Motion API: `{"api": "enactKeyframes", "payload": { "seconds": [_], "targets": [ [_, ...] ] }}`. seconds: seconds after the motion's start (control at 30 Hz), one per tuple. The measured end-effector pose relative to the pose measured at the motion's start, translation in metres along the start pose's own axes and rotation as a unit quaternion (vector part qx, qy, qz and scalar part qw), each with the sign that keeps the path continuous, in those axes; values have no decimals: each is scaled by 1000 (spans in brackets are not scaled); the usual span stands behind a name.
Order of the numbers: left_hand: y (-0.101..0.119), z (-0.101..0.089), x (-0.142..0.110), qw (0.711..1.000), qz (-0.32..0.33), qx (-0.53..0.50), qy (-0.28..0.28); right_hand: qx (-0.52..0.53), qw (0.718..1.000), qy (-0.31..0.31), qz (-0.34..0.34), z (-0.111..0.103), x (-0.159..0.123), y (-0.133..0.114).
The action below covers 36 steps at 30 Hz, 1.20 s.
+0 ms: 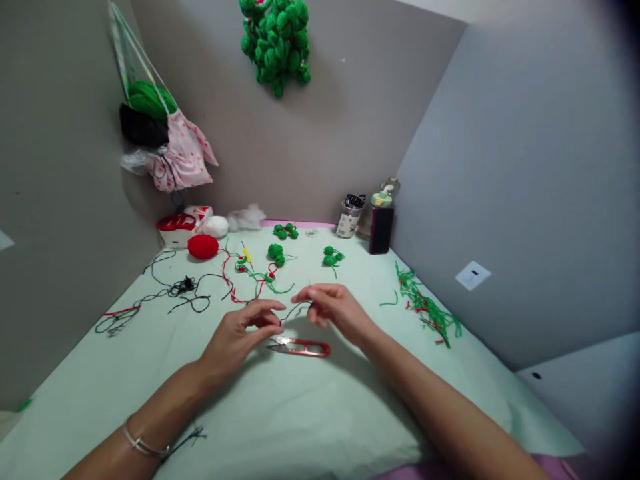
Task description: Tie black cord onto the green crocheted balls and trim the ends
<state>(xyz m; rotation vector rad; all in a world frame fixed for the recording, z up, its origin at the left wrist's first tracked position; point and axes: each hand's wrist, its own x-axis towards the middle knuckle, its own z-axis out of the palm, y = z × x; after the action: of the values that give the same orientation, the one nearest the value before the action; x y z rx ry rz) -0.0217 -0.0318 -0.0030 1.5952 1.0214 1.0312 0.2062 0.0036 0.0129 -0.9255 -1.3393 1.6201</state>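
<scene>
A short strand of black yarn (299,307) runs in a slight arc between my two hands, over the middle of the table. My left hand (245,333) pinches its lower end near the thumb tip. At the other end, the fingers of my right hand (337,311) are closed on the yarn; the exact grip is partly hidden. Just below both hands lie thread snips (305,348) with a red handle, blades pointing left beside my left thumb. Green crocheted pieces (276,253) with loose tails rest beyond my hands.
Tangled black yarn (185,287) and a red yarn ball (203,247) lie left, near a yellow-handled hook (247,254). Green and red scraps (425,307) are heaped right. A pen cup (349,220) and a phone (381,231) stand at the back wall.
</scene>
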Motion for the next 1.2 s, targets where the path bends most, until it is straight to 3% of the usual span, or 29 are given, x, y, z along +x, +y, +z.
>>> {"api": "enactKeyframes", "payload": {
  "seconds": [0.13,0.23,0.4,0.53,0.67,0.77,0.83,0.93,1.0,1.07,1.13,1.2],
  "targets": [
    [-3,2,-2,999,21,15,30,-17,993,-94,74,23,-6,11],
    [-2,-2,1,997,21,62,45,-56,992,-95,69,22,-9,8],
    [1,-1,4,995,13,94,-21,-126,990,-65,0,18,-11,1],
    [4,-1,5,992,-80,-98,-27,-205,974,-48,-82,20,-11,6],
    [6,-3,7,953,-143,-269,4,-327,925,-76,-176,25,-12,15],
    [4,-2,7,950,-156,-271,14,-396,883,-94,-233,30,-16,17],
    [2,1,6,967,-139,-211,18,-409,872,-106,-247,34,-20,14],
    [-2,8,4,996,-49,-60,32,-354,906,-97,-210,35,-23,4],
    [-4,11,2,999,29,28,30,-258,954,-86,-129,33,-24,-1],
    [-6,12,1,994,82,77,16,-156,983,-88,-32,30,-22,-4],
    [-7,11,0,991,98,91,4,-91,992,-85,33,26,-19,-4],
    [-8,9,1,992,93,88,9,-69,994,-69,54,24,-17,-2]
  ]
}}
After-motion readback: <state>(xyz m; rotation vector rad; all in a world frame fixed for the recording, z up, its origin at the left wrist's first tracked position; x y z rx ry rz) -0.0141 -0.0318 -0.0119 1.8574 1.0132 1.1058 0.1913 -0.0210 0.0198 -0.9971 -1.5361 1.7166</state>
